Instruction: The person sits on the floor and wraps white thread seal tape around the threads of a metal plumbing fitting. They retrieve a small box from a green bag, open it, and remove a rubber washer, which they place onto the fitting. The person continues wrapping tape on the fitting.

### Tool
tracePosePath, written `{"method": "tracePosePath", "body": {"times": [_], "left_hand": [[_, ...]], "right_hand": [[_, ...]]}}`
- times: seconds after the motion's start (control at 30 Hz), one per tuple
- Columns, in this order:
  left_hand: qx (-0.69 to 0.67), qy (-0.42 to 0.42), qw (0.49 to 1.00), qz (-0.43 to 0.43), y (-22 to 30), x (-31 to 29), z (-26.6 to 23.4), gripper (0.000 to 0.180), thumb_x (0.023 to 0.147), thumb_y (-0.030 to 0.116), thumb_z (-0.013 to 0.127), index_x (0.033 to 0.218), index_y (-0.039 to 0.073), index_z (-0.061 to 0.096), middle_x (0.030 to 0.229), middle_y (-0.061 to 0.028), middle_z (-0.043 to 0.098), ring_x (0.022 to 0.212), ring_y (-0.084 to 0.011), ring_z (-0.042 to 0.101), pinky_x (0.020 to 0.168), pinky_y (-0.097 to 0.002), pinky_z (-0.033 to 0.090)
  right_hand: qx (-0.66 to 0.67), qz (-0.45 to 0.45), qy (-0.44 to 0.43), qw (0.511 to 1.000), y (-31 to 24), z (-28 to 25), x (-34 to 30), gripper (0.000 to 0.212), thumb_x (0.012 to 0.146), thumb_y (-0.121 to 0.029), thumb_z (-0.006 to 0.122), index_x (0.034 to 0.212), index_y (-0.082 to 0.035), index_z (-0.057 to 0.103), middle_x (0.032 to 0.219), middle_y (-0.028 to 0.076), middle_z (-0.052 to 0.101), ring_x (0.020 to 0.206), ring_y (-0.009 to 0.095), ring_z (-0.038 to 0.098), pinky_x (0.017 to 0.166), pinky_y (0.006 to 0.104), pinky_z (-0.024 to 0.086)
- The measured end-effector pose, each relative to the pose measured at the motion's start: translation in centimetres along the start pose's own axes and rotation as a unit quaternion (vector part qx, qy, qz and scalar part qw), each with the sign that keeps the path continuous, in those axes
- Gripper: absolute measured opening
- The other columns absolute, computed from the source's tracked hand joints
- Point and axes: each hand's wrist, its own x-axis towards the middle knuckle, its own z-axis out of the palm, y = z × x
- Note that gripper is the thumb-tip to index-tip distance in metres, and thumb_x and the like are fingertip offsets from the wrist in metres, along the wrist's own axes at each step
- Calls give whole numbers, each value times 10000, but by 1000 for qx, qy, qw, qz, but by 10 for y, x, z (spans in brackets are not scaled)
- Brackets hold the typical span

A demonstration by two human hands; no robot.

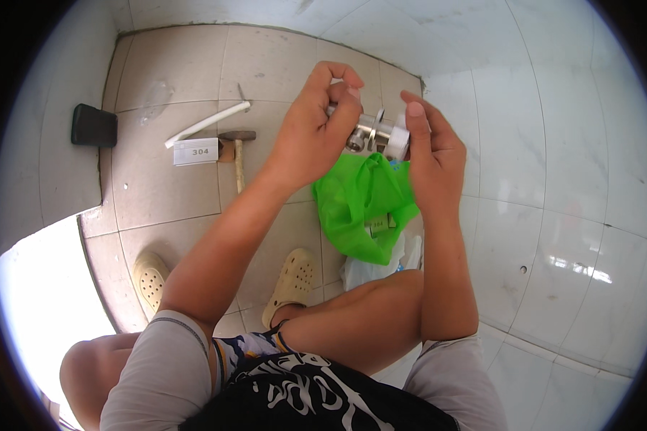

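My left hand (325, 118) is closed round one end of a shiny metal angle valve (366, 128), which has a short side outlet and a thin round flange. At the valve's other end is a white, spool-like piece (397, 142), perhaps a roll of thread seal tape. My right hand (436, 147) pinches this piece between thumb and fingers, which partly hide it. Both hands are raised above a green bag (352, 208), and a small box (381, 224) shows at its opening.
On the tiled floor to the left lie a hammer (239, 154), a white and grey box (195, 151) and a white tube (207, 125). A black phone-like object (94, 126) rests on a ledge at far left. A whitish plastic bag (366, 271) sits under the green one. Tiled walls (525, 179) stand close on the right.
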Motion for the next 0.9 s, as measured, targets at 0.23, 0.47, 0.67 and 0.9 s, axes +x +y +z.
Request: {"method": "tracePosePath", "body": {"times": [0.23, 0.47, 0.67, 0.9], "left_hand": [[-49, 91, 992, -73, 5, 9, 2, 207, 1105, 169, 534, 1291, 77, 541, 857, 2, 650, 636, -30, 496, 524, -232, 394], [-22, 149, 986, -72, 3, 4, 7, 220, 1072, 132, 544, 1264, 23, 556, 837, -61, 657, 683, -104, 547, 616, -314, 463], [-4, 129, 989, -71, 5, 4, 6, 223, 1127, 203, 525, 1301, 66, 549, 928, -24, 654, 717, -59, 546, 567, -254, 458], [42, 130, 991, -5, 13, -10, 21, 227, 1161, 227, 507, 1300, 54, 556, 933, -22, 621, 758, -67, 531, 638, -261, 454]], "right_hand": [[74, -84, -26, 993, 2, 16, -7, 492, 1104, -416, 659, 1388, -15, 696, 900, 20, 736, 777, 71, 614, 729, 247, 491], [-49, -156, -10, 986, 7, 24, -6, 489, 1098, -378, 681, 1426, -15, 679, 961, 26, 749, 849, 79, 642, 781, 256, 526], [-65, -188, 7, 980, 15, 22, 0, 456, 1080, -398, 693, 1324, -13, 712, 964, 111, 771, 791, 163, 684, 726, 304, 534], [-147, -263, 89, 949, 18, 23, 2, 361, 1096, -337, 657, 1231, -14, 746, 792, 109, 705, 678, 251, 633, 640, 369, 489]]}}
